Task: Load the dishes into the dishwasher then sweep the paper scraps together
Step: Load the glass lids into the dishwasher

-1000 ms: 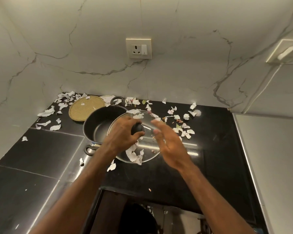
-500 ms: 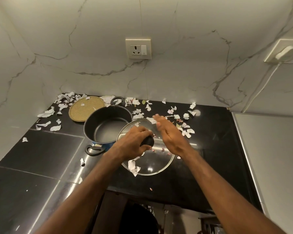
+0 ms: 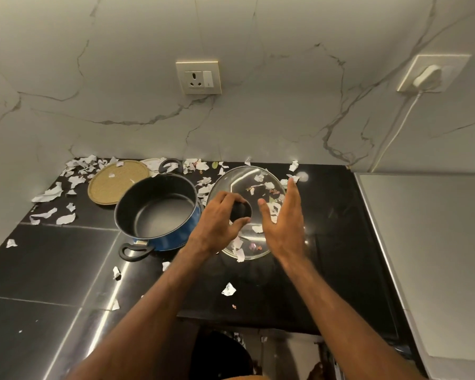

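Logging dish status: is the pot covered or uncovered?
Uncovered: the pot shows its empty dark inside; the left hand grips the glass lid by its knob, beside it.

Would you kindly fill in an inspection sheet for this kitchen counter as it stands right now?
Surface: black counter, glossy, strewn with scraps.
Job's things: blue pot upright, uncovered, nothing seen inside; glass lid off the pot, to its right.
Clutter: paper scraps thickest along the back and left, a few nearer the front; round woven mat behind the pot.
Grippers: left hand grips the lid's knob; right hand open with straight fingers at the lid's right side, contact unclear.
Cables: white cable drops from a plug toward the counter's back right corner.
Surroundings: marble wall with an unused socket; grey panel at right.
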